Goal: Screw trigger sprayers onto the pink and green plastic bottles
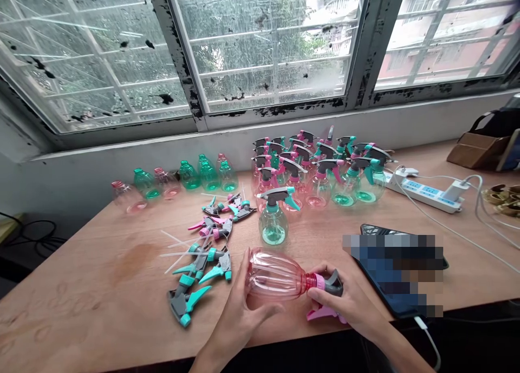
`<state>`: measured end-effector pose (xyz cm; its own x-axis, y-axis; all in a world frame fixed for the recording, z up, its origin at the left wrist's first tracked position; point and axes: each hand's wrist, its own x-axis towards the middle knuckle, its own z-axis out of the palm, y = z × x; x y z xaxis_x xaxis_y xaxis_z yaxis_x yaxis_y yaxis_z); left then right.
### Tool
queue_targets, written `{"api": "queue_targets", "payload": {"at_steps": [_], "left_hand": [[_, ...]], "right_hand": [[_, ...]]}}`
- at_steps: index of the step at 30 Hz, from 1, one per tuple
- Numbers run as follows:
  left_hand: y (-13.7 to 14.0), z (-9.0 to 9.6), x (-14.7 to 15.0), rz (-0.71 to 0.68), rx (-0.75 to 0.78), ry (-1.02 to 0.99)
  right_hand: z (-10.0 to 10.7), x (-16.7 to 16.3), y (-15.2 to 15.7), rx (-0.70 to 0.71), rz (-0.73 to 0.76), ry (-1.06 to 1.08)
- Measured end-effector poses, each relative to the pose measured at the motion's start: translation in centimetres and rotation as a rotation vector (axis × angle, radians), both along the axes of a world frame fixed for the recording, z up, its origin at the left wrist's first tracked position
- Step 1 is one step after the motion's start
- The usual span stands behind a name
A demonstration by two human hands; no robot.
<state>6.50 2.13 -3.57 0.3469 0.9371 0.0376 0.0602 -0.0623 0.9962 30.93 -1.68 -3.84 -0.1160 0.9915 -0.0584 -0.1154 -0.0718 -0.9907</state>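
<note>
A clear pink spray bottle (276,275) lies sideways between my hands above the table's front part. Around its base curves my left hand (246,302), thumb apart from the fingers. My right hand (335,294) grips the pink-and-grey spray head (333,283) at the bottle's neck, and the pink trigger (325,313) points down below. Just behind stands a green spray bottle (273,224) with its head fitted. Loose spray heads (199,264), teal and pink with white tubes, lie in a heap to the left.
Headless green and pink bottles (208,175) line the wall at left. Several bottles with heads (319,183) crowd the back middle. A power strip (426,191) with white cables, a phone-like device (382,286) and a cardboard box (467,148) occupy the right side.
</note>
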Motion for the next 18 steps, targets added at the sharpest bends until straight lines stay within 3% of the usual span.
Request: {"api": "queue_targets", "payload": {"at_steps": [7,18], "left_hand": [[-0.02,-0.14,-0.27,-0.027,-0.024,-0.02],[-0.16,-0.05,-0.25,-0.054,-0.026,-0.051]], "right_hand": [[0.14,0.07,-0.04,-0.049,-0.045,-0.105],[0.34,-0.4,-0.06,0.019,-0.082,-0.041]]}}
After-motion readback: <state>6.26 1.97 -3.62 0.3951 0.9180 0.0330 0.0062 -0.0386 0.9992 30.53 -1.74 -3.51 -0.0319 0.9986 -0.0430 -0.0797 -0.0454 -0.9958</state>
